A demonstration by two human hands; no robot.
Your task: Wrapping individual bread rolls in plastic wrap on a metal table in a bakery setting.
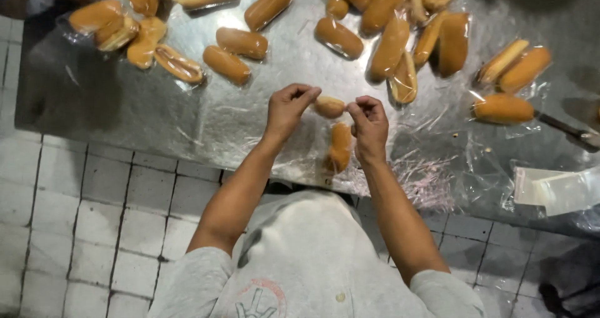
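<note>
Head view, bun [329,107] pinched between fingers [307,97] — both hands

I log steel table [125,105], surface dull and reflective. Wrapped buns scattered across far half: cluster at far left [134,34], pair near centre [234,52], single bun [269,5] above them, dense pile [400,30] at far right of centre. Two buns side by side [515,65] toward right edge, one wrapped bun [503,109] just below. Knife [569,129] beside it, handle to right. Loose clear wrap [431,180] crumpled near front edge. Folded plastic bags [550,190] at right. White tiled floor [94,230] below table.
</note>
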